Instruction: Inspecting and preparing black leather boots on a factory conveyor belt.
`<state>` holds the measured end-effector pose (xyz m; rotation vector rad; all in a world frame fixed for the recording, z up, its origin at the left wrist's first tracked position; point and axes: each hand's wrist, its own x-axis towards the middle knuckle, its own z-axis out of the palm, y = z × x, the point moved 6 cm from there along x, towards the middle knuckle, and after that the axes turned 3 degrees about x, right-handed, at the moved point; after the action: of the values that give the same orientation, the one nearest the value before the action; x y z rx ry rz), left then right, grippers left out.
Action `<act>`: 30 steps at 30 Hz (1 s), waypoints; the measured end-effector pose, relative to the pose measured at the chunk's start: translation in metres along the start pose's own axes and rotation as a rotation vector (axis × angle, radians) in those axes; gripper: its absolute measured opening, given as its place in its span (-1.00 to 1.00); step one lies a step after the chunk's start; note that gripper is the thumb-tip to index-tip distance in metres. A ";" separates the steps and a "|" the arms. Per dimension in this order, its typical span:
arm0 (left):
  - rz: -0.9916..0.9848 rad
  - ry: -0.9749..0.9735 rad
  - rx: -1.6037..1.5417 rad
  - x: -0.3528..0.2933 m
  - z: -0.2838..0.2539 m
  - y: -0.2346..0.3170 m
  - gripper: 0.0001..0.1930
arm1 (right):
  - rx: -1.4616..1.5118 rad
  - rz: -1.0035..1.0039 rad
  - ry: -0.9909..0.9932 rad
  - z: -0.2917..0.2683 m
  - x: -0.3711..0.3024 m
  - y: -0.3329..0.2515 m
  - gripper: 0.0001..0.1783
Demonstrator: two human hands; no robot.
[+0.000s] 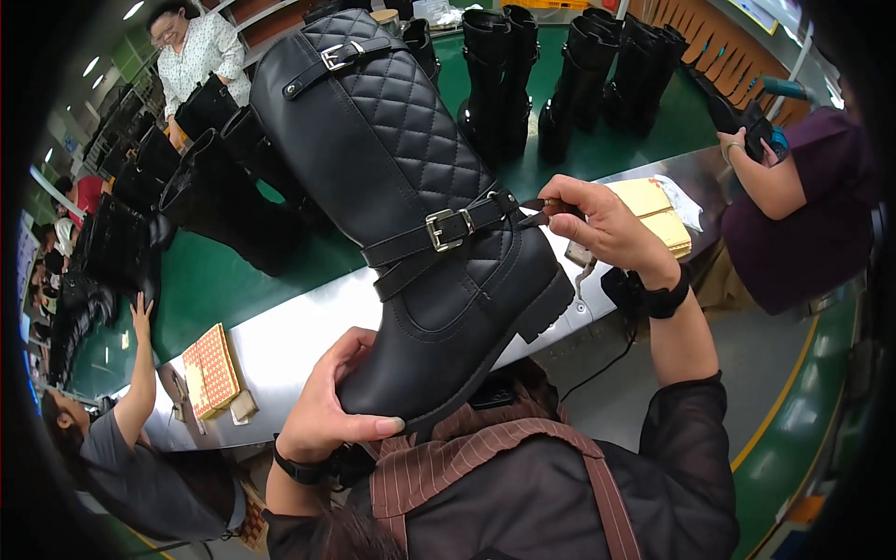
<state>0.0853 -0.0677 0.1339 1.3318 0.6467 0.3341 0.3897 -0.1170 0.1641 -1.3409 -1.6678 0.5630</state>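
A tall black boot (pixel 308 140) with a quilted shaft, buckled straps and a chunky sole tilts across the middle of the view, its toe toward me. My left hand (pixel 322 401) is closed round the toe, thumb over the near side. At the heel side, my right hand (pixel 611 233) is closed on small dark thread snips (pixel 534 220). Their tips meet the boot beside the end of the ankle strap (pixel 505 203). My right fingers partly cover the handles, so I cannot tell how far the blades are apart.
Several black boots (pixel 495 84) stand on the green conveyor belt (pixel 373 308) beyond a metal ledge (pixel 280 322). Yellow pads (pixel 644 201) lie right, a patterned stack (pixel 210 369) left. Co-workers are at left (pixel 149 467), far left (pixel 201 56) and right (pixel 793 205), one holding a boot.
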 end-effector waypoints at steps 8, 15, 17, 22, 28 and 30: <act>0.004 -0.021 0.027 0.001 0.000 0.000 -0.21 | 0.029 0.010 -0.088 0.001 0.004 0.001 -0.69; 0.008 -0.024 0.042 -0.002 0.000 0.002 -0.21 | 0.277 -0.001 0.020 -0.008 -0.006 0.007 -0.55; 0.003 -0.017 0.034 -0.001 0.000 0.001 -0.22 | 0.167 0.031 -0.023 -0.004 -0.009 0.008 -0.53; 0.015 -0.022 0.060 -0.001 0.001 0.002 -0.22 | 0.065 0.034 -0.047 0.001 -0.006 0.005 -0.51; 0.022 -0.009 0.055 -0.004 0.000 0.002 -0.24 | 0.400 -0.054 0.253 -0.010 0.000 0.007 -0.60; 0.028 0.030 0.079 -0.005 -0.003 0.003 -0.25 | 0.205 0.085 0.377 -0.021 -0.005 0.023 -0.58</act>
<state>0.0798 -0.0678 0.1377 1.4143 0.6728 0.3548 0.4193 -0.1187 0.1543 -1.2803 -1.2197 0.4806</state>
